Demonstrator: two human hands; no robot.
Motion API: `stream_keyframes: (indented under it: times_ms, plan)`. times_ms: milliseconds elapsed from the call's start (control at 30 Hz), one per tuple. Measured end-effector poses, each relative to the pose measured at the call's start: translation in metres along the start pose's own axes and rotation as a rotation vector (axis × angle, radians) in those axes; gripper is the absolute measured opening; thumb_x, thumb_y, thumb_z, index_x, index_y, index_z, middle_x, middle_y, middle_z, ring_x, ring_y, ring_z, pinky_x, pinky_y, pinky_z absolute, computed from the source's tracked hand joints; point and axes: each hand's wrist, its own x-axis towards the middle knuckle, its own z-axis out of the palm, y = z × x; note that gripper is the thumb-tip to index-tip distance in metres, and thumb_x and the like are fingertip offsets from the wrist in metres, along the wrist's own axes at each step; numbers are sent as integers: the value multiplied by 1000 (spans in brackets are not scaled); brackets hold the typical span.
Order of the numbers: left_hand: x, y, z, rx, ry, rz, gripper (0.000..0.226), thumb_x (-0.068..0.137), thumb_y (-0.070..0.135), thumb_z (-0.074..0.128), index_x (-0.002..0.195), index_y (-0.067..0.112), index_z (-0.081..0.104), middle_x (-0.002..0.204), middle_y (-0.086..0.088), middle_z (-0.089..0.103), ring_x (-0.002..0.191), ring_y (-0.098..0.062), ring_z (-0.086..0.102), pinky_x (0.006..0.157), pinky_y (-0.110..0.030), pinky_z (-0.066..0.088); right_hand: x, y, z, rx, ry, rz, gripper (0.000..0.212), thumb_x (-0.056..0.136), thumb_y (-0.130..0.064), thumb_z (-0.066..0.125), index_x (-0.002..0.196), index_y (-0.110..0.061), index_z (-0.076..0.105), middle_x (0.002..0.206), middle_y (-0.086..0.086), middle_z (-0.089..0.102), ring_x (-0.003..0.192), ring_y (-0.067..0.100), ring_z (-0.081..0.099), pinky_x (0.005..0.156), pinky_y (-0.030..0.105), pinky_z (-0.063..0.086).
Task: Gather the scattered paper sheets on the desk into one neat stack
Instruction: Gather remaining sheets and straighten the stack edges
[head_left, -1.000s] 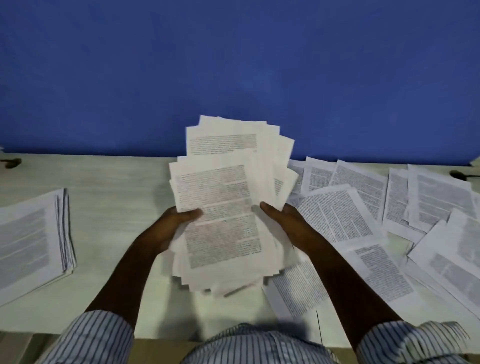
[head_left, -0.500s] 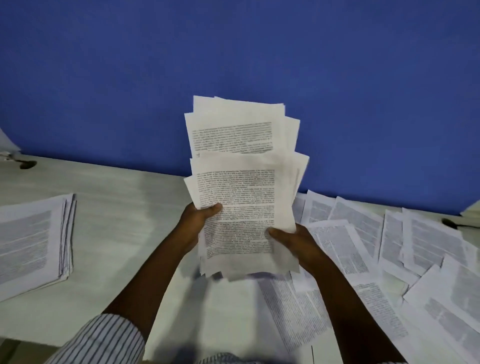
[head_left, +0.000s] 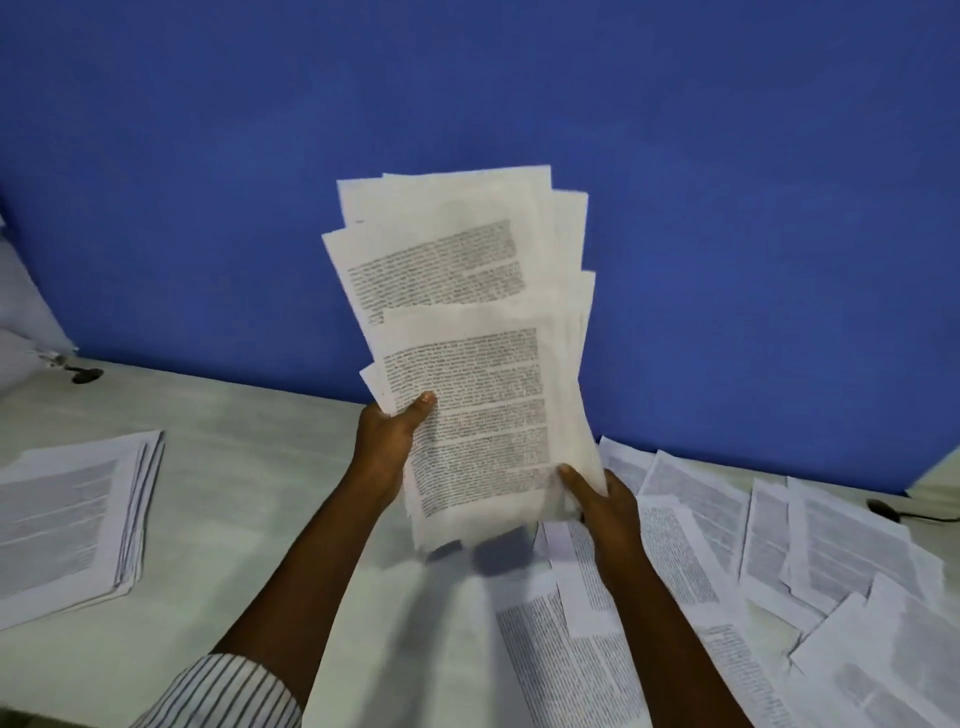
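I hold an uneven bundle of printed sheets (head_left: 467, 332) upright above the desk, its pages fanned out at the top. My left hand (head_left: 389, 431) grips the bundle's left edge with the thumb on the front page. My right hand (head_left: 597, 499) clasps its lower right corner. The bundle's bottom edge hangs just off the desk (head_left: 249, 467). Several loose printed sheets (head_left: 779, 540) lie scattered and overlapping on the right half of the desk. A squared stack of sheets (head_left: 72, 519) rests at the left.
A blue wall (head_left: 467, 104) rises right behind the desk. A small dark grommet (head_left: 85, 374) sits at the back left, and a dark cable (head_left: 893, 512) lies at the back right. A pale object (head_left: 21, 312) leans at the far left edge.
Both hands have lifted the bundle from lying on the desk to standing upright, and the sheets are drawn closer together. The view has tilted upward and to the right.
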Motion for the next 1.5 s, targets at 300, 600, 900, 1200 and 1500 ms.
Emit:
stream_keyframes:
  times_ms: [300,600,900,1200,1500]
  plan:
    - [-55,27,34,-165,-181,35,53,81,23,74,131,13,61,128,-8,68,117,-27,65,98,-46,52,-37,-11,22,1074,-324,175,45,97,-27,58,140,-16,56,138,11,61,127,29,57,113,52,40]
    - [-119,2,36,238,-34,91,26,87,18,75,103,36,65,109,9,72,104,-14,68,82,-25,54,-61,6,33,566,-217,212,104,44,-54,92,129,-5,59,126,24,65,111,42,66,91,55,56]
    - [-126,47,-30,-96,-15,40,53,87,29,67,138,21,55,131,-5,66,119,-30,64,100,-51,50,-99,30,31,947,-557,301,65,87,-17,76,145,-12,48,149,23,46,140,44,39,113,68,27]
    - [-132,61,-52,-358,-121,20,47,95,18,56,141,12,53,134,-15,63,117,-34,64,86,-46,57,-97,-3,52,972,-372,170,52,87,-29,68,136,-17,59,133,12,65,117,28,64,89,47,59]
    - [-108,48,-68,-12,55,26,28,85,10,76,111,19,71,116,-7,74,106,-27,70,94,-46,55,-113,-17,138,933,-341,108,58,82,-30,79,135,-16,60,135,13,63,126,36,58,108,59,42]
